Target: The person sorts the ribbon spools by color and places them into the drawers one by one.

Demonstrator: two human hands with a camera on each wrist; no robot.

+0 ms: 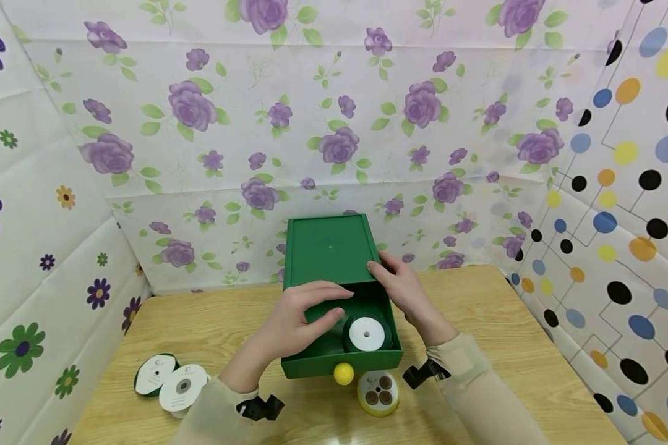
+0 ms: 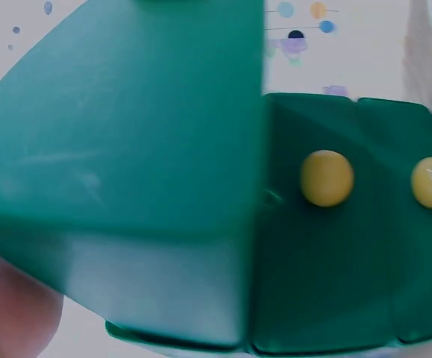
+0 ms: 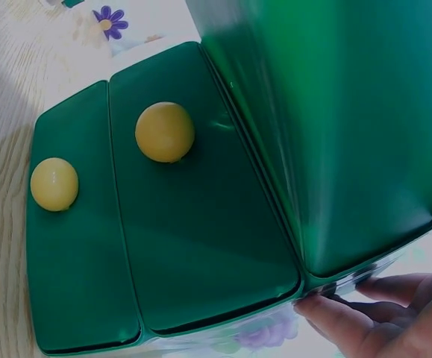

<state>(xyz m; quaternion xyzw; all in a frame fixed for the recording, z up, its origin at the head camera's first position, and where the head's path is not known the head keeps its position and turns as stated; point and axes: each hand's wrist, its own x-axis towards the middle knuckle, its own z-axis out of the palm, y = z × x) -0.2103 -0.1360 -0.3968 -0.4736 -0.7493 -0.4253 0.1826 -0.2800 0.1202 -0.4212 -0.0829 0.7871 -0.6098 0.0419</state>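
Note:
A green drawer cabinet [image 1: 329, 250] stands against the back of the table with its top drawer [image 1: 342, 364] pulled out. Inside the drawer, near its front right corner, lies a dark green ribbon spool [image 1: 366, 334] with a white face. My left hand [image 1: 306, 312] is over the drawer's left side, thumb and fingers apart with nothing between them. At the cabinet's right top edge, my right hand [image 1: 403, 287] rests its thumb on the rim and its fingers along the side. In the right wrist view, fingers [image 3: 342, 317] touch the cabinet's side. A yellow knob [image 1: 343, 373] marks the drawer front.
A yellow ribbon spool [image 1: 378, 394] lies on the wooden table [image 1: 456, 395] before the drawer. To the left, a white spool [image 1: 182, 388] overlaps another green-edged spool [image 1: 154, 374]. Two lower drawers with yellow knobs [image 3: 165, 132] are shut. Patterned sheets hang around the table.

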